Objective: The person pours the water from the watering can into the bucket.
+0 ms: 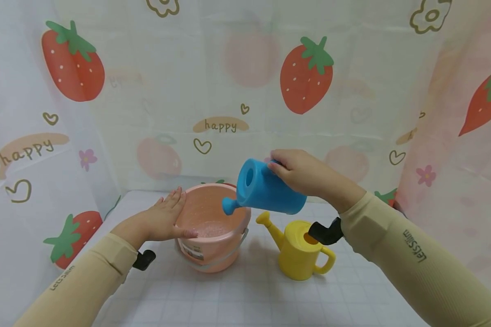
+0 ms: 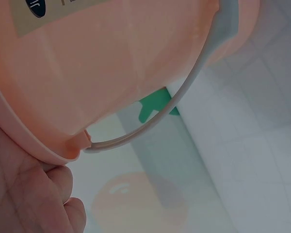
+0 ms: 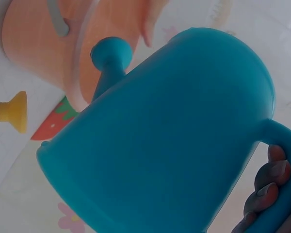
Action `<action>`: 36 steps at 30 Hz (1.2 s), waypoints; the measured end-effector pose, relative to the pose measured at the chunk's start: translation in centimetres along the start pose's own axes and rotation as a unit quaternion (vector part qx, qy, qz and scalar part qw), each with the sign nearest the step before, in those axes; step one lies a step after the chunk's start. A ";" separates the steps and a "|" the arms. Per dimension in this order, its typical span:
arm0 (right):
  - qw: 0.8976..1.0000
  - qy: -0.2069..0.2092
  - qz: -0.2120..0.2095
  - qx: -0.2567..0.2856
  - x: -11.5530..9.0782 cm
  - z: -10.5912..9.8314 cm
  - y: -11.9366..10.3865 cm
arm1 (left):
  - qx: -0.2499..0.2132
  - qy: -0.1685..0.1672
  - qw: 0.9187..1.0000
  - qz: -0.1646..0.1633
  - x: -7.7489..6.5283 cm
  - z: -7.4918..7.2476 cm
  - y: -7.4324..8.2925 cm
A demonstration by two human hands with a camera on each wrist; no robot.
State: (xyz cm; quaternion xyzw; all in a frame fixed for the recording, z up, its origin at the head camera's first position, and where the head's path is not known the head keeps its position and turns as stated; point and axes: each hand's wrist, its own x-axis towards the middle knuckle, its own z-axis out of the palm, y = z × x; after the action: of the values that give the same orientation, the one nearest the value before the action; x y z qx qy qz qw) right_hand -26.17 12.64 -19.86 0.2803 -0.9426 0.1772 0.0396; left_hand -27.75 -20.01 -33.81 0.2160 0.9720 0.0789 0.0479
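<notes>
My right hand [image 1: 300, 171] grips the handle of a blue watering can [image 1: 272, 188]. The can is tipped left, and its round spout head [image 1: 229, 206] hangs over the opening of a pink bucket [image 1: 210, 261]. In the right wrist view, my fingers [image 3: 276, 170] curl round the blue handle [image 3: 281, 199]. My left hand [image 1: 159, 220] rests on the left of the bucket's rim, fingers straight and spread, thumb along the front edge. Rippled, glinting water shows at the bucket's bottom. A grey bail handle [image 2: 179, 92] hangs down the bucket's outside.
A yellow watering can [image 1: 298, 254] stands upright right of the bucket, under my right forearm, its spout pointing left. The table [image 1: 249, 304] has a white checked cover. A curtain [image 1: 212, 59] printed with strawberries encloses the back and sides.
</notes>
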 end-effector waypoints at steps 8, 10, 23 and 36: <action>1.000 -0.013 -0.001 -0.010 0.1 0.0 -0.5 | -0.003 0.001 1.000 0.003 -0.1 -0.1 0.1; 1.000 -0.015 -0.006 -0.015 0.2 -0.1 -0.7 | -0.002 -0.001 1.000 0.004 -0.1 -0.1 0.1; 0.998 -0.033 -0.018 -0.044 0.6 -0.2 -1.7 | -0.004 -0.002 1.000 0.000 -0.2 -0.1 0.0; 0.995 -0.053 -0.034 -0.080 1.0 -0.1 -2.5 | -0.004 -0.008 1.000 0.000 -0.4 -0.3 0.2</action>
State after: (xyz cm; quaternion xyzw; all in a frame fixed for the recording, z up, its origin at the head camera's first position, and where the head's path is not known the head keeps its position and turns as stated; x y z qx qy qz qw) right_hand -25.67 10.20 -18.77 0.3175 -0.9443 0.0849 0.0175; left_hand -27.37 -20.04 -33.49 0.2161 0.9714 0.0811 0.0562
